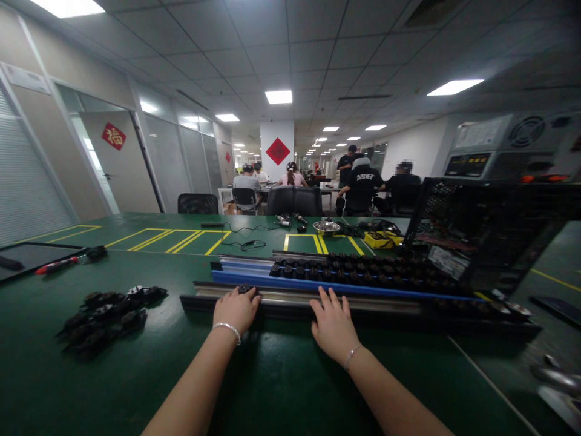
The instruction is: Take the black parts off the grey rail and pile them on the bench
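Two hands show, the left hand [236, 310] and the right hand [333, 327], each wrist with one bracelet [228, 329]. On the table [281, 375] are one metal bowl [326, 227], one yellow box [380, 240], one red-handled screwdriver [57, 265] and one computer case [481, 230]. The black knobs [345, 269] are too many to count.

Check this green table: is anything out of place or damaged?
Nothing looks damaged or spilled. Only the small black parts left of the left hand lie in a loose heap on the green table, while other black parts beyond the right hand stand in neat rows on long metal rails.
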`<action>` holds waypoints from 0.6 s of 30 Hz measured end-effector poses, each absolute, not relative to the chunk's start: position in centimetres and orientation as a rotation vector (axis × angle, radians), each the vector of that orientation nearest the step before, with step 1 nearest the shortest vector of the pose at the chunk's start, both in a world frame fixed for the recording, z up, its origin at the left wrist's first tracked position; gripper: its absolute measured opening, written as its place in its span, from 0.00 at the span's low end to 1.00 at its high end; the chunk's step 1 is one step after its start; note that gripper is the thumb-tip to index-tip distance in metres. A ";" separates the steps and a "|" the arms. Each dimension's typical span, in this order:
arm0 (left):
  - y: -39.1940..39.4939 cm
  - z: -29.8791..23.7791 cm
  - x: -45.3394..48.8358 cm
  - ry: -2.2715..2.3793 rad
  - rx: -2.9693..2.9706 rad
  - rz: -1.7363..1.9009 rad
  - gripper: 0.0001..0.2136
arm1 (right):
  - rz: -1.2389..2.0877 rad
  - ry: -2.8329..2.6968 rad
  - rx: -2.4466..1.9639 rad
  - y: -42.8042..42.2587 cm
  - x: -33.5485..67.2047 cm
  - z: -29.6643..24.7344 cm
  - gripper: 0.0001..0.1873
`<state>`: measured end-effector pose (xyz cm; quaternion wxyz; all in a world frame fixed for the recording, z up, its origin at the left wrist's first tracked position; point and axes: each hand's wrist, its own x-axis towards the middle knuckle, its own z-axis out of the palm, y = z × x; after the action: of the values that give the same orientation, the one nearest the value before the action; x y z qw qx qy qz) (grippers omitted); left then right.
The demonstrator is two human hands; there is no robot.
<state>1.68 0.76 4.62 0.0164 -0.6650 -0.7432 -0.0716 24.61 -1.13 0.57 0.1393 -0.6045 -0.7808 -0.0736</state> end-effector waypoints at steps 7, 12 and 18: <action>0.9 4.8 1.0 -2.364 -2.056 -0.227 0.20 | -0.212 -2.247 -1.740 -1.1 24.7 0.3 0.22; 1.0 4.8 0.3 -2.406 -2.019 -0.245 0.21 | -0.208 -2.252 -1.750 -1.1 24.6 0.4 0.22; 1.2 4.6 -0.2 -2.414 -2.014 -0.262 0.21 | -0.194 -2.260 -1.770 -1.0 24.6 0.5 0.22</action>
<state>-0.16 1.24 4.63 -0.0066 -0.6383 -0.7653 -0.0830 24.56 -1.04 0.55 0.1317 -0.6097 -0.7787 -0.0667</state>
